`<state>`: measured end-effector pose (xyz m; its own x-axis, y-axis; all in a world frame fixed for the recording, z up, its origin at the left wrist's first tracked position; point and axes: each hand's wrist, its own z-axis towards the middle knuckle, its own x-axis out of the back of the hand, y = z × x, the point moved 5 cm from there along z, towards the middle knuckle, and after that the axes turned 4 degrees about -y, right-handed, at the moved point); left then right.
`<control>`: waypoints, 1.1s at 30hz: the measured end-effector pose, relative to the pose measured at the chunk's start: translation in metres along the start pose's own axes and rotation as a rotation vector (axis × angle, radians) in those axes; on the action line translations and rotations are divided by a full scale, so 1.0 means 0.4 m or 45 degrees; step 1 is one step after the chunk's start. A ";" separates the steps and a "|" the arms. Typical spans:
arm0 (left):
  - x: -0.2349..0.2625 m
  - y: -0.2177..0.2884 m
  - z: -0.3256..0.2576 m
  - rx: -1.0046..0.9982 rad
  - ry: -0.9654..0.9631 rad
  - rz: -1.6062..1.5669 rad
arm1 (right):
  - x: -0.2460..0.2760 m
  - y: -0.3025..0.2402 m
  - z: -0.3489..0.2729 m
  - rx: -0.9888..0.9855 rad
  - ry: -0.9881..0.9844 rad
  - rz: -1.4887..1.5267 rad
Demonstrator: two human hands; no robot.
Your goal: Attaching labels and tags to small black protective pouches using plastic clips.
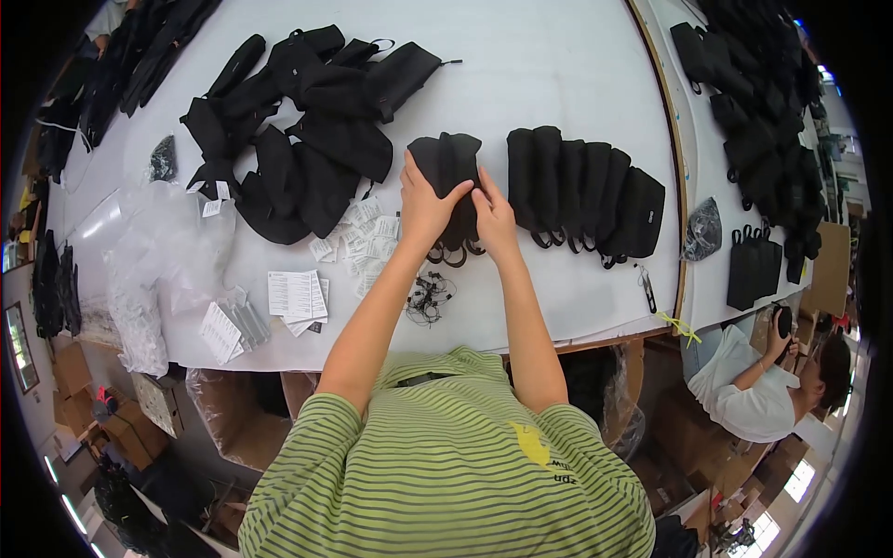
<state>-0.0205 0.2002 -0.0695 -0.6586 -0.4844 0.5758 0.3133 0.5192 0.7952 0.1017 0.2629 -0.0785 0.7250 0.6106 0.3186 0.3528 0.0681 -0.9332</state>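
Note:
Both my hands close around a small bunch of black fabric pouches (453,158) that stand side by side on the white table. My left hand (429,203) grips the bunch from its left, and my right hand (495,216) presses in from its right. The two thumbs nearly meet across the front. Dark loops hang from the near ends of the pouches. Just right of my right hand, a row of several similar black pouches (572,186) leans together, loops toward me. A loose heap of black pouches (307,121) lies at the far left.
White paper tags (372,232), a tangle of black strings (430,298), printed cards (298,295) and clear plastic bags (163,246) lie on the left half. Small snips (646,290) rest near the right edge. At right, a person (758,381) sits beside another table with black goods.

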 end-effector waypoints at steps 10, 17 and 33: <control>0.003 -0.005 -0.003 0.013 0.016 0.044 | 0.082 -0.048 -0.016 0.164 0.464 -0.979; -0.003 -0.011 -0.005 0.069 -0.003 -0.007 | 0.208 -0.025 0.030 0.262 0.545 -0.317; -0.017 0.115 -0.041 -1.045 -0.266 0.531 | 0.111 0.028 0.021 0.020 0.081 -0.512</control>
<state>0.0096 0.2159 -0.0336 -0.4689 -0.1942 0.8616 0.8829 -0.0742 0.4637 0.1330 0.2972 -0.0763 0.5666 0.4830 0.6676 0.6066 0.3037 -0.7347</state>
